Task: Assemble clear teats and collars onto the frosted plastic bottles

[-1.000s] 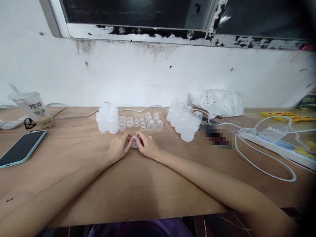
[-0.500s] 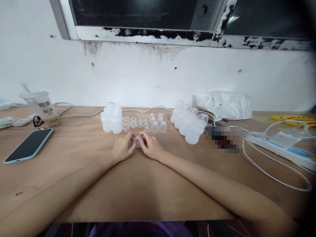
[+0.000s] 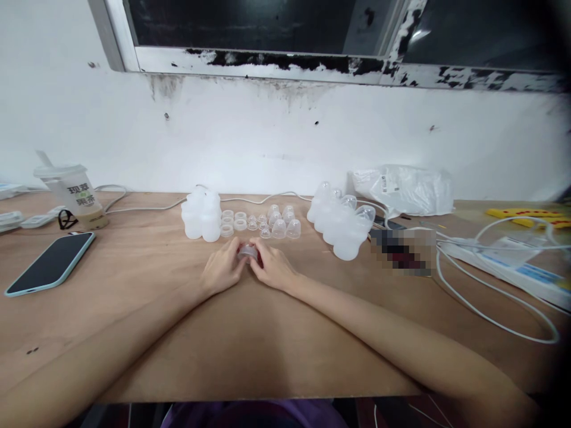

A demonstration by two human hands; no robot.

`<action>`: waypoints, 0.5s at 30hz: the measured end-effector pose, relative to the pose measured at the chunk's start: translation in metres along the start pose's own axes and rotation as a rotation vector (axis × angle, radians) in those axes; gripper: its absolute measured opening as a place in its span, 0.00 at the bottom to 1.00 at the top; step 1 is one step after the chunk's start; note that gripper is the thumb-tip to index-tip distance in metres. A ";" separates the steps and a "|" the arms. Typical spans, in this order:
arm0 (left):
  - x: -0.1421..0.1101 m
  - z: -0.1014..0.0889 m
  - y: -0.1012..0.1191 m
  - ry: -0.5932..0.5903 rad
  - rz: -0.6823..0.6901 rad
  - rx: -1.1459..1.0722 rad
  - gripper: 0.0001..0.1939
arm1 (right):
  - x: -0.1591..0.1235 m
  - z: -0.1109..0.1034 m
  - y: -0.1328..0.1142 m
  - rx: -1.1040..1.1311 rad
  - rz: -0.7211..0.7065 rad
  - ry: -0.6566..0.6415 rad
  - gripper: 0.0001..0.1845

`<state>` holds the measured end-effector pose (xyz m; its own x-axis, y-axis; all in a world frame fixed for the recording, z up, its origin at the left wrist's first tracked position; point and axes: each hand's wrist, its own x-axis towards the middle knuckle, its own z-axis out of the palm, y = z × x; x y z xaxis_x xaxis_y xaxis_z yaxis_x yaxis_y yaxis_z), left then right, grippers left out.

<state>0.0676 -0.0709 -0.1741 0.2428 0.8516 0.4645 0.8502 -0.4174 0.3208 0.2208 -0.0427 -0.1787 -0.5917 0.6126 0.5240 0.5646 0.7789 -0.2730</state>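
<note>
Left hand: on my feed the left hand [image 3: 223,267] grasps a clear round piece [image 3: 248,252] from its left side, thumb and fingers curled in.
Right hand: the right hand [image 3: 273,267] pinches the same piece from the opposite side, fingertips nearly meeting the left ones.
Round piece: I see it between both hands, near the middle of the wooden tabletop [image 3: 250,345]; I cannot tell whether it touches the wood.
Rings: just beyond the hands, translucent rings [image 3: 227,230] sit in short rows.
Teats: to their right I have small clear teat-shaped pieces [image 3: 265,233].
Dome caps: farther right, clear dome caps [image 3: 279,229] stand rim down.
Left bottles: a cluster of milky-white bottles [image 3: 200,217] stands just beside the rings.
Right bottles: I make out another white bottle group [image 3: 341,229], several topped with clear domes.
Far left: a phone [image 3: 51,264] lies near a drink cup [image 3: 75,193].
Back right: a plastic bag [image 3: 410,193] rests by the wall.
</note>
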 end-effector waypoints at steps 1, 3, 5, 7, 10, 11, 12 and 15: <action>0.000 0.000 0.000 -0.012 0.007 0.006 0.07 | 0.000 0.000 0.000 0.001 -0.001 -0.004 0.16; 0.000 0.001 0.000 -0.022 0.001 0.047 0.06 | -0.001 0.001 -0.001 0.008 -0.006 -0.022 0.18; 0.000 0.003 0.000 -0.021 -0.014 0.082 0.08 | -0.002 0.001 -0.001 0.020 -0.007 -0.043 0.20; 0.000 0.003 0.001 -0.030 -0.023 0.081 0.09 | -0.002 0.001 -0.001 0.038 0.002 -0.063 0.21; 0.002 -0.004 -0.004 -0.055 0.083 0.032 0.10 | 0.001 0.001 0.000 0.105 0.016 -0.053 0.22; 0.003 -0.009 -0.008 -0.057 0.171 0.029 0.12 | 0.002 0.001 0.002 0.141 0.024 -0.028 0.22; 0.005 -0.014 -0.014 -0.041 0.269 0.044 0.14 | 0.004 0.001 0.003 0.181 0.035 0.004 0.21; 0.014 -0.030 -0.036 0.193 0.351 0.173 0.19 | 0.008 0.001 0.007 0.316 0.089 0.040 0.17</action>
<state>0.0266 -0.0539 -0.1544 0.4533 0.5856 0.6720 0.8015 -0.5977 -0.0198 0.2195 -0.0321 -0.1777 -0.5217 0.6793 0.5161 0.4032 0.7295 -0.5525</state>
